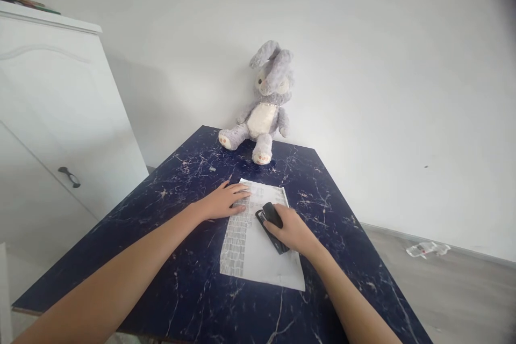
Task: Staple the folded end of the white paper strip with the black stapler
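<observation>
A sheet of paper [262, 269] with a printed grey block pattern along its left side lies flat on the dark blue marbled table [185, 290]. My left hand [223, 200] rests on the paper's upper left edge, its fingers stretched out and apart. Over the middle of the sheet, my right hand [292, 226] grips a black stapler [271, 216], fingers wrapped round its upper arm. The stapler lies slantwise on the paper, its far end toward the upper left. My right palm and fingers hide part of it.
A grey plush rabbit [263, 118] sits at the table's far end against the white wall. A white cabinet [52, 102] with a dark handle stands at the left. On the floor at the right lies a crumpled clear plastic wrapper [427, 249].
</observation>
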The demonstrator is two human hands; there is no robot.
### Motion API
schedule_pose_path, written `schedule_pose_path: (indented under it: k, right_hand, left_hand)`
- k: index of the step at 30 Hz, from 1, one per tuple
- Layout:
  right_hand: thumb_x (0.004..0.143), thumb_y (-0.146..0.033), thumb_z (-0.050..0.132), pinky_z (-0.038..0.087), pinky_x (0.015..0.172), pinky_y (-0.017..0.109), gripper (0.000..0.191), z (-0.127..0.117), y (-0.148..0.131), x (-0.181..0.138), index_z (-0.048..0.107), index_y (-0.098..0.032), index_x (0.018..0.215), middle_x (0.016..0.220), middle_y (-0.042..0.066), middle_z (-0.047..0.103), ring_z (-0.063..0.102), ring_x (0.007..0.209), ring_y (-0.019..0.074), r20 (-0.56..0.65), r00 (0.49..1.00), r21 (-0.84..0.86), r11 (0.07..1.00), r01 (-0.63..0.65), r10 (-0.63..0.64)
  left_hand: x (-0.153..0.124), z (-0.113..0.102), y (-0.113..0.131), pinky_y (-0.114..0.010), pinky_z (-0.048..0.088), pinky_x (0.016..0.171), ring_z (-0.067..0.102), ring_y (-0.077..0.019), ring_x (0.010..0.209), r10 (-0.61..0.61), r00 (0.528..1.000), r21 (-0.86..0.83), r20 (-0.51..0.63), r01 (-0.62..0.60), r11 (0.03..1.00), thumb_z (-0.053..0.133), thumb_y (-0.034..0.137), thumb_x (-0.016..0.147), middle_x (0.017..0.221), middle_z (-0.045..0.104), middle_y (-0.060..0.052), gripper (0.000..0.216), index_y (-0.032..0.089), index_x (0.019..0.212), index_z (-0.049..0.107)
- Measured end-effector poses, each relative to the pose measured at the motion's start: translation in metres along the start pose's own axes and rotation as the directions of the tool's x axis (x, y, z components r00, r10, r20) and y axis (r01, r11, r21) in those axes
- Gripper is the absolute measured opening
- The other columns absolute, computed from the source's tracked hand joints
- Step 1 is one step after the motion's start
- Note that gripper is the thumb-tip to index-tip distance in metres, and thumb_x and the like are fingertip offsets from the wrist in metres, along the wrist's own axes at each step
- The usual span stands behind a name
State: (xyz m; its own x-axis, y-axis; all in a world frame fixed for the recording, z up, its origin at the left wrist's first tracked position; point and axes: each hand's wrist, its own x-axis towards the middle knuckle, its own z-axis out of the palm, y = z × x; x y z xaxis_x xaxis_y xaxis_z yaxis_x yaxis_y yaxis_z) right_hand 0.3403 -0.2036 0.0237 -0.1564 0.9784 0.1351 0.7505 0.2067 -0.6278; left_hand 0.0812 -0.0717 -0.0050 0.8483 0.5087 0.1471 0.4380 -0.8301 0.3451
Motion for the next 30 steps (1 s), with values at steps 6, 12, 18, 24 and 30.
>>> schedule_pose_path:
  k: [6, 12, 18, 24, 30]
  right_hand:
    - [0.089, -0.047, 0.059, 0.034, 0.056, 0.029, 0.029, -0.014, 0.009, 0.006, 0.052, -0.022, 0.076, 0.067, -0.001, 0.056, 0.049, 0.062, 0.0171, -0.309, 0.940, 0.169, 0.981, -0.094, 0.143]
    - [0.084, -0.048, 0.069, 0.051, 0.056, 0.032, 0.033, -0.021, 0.020, 0.009, 0.059, -0.023, 0.103, 0.084, 0.003, 0.068, 0.065, 0.070, 0.0222, -0.223, 0.821, 0.897, 0.441, -0.038, 0.526]
    - [0.091, -0.050, 0.059, 0.060, 0.064, 0.045, 0.034, -0.029, 0.016, 0.008, 0.056, -0.023, 0.113, 0.110, 0.012, 0.072, 0.073, 0.088, 0.0291, 0.014, 0.872, 0.998, 0.046, -0.041, 0.489]
    - [0.091, -0.054, 0.044, 0.061, 0.069, 0.045, 0.044, -0.033, 0.010, 0.007, 0.059, -0.019, 0.113, 0.106, 0.016, 0.073, 0.072, 0.092, 0.0325, -0.073, 0.922, 0.967, 0.254, -0.029, 0.381]
    - [0.092, -0.048, 0.056, 0.059, 0.067, 0.038, 0.041, -0.024, 0.001, 0.008, 0.065, -0.017, 0.117, 0.107, 0.013, 0.074, 0.072, 0.085, 0.0265, -0.042, 0.927, 0.978, 0.207, -0.039, 0.373]
  left_hand:
    - [-0.005, -0.006, -0.006, -0.055, 0.004, 0.125, 0.033, -0.0283, 0.150, -0.083, 0.996, 0.037, -0.012, 0.084, 0.996, 0.039, 0.055, 0.103, 0.164, 0.035, -0.004, 0.055, 0.037, 0.155, 0.039]
    - [-0.001, -0.001, 0.013, -0.047, 0.012, 0.127, 0.030, -0.0277, 0.152, 0.002, 0.999, 0.040, -0.037, 0.000, 0.999, 0.039, 0.051, 0.104, 0.164, 0.035, -0.005, 0.057, 0.031, 0.157, 0.038]
    - [0.001, 0.008, 0.013, -0.045, 0.006, 0.128, 0.015, -0.0277, 0.156, 0.051, 0.997, 0.066, 0.063, -0.055, 0.996, 0.036, 0.056, 0.104, 0.169, 0.017, -0.001, 0.066, 0.035, 0.163, 0.015]
    - [0.002, 0.014, 0.005, -0.045, 0.002, 0.127, 0.009, -0.0270, 0.157, 0.054, 0.995, 0.054, 0.084, -0.059, 0.997, 0.033, 0.056, 0.105, 0.170, 0.011, 0.001, 0.066, 0.036, 0.162, 0.009]
    - [0.002, 0.012, 0.006, -0.049, 0.001, 0.127, 0.007, -0.0285, 0.157, 0.033, 0.994, 0.023, 0.103, -0.036, 0.999, 0.031, 0.058, 0.104, 0.170, 0.010, -0.001, 0.067, 0.034, 0.163, 0.010]
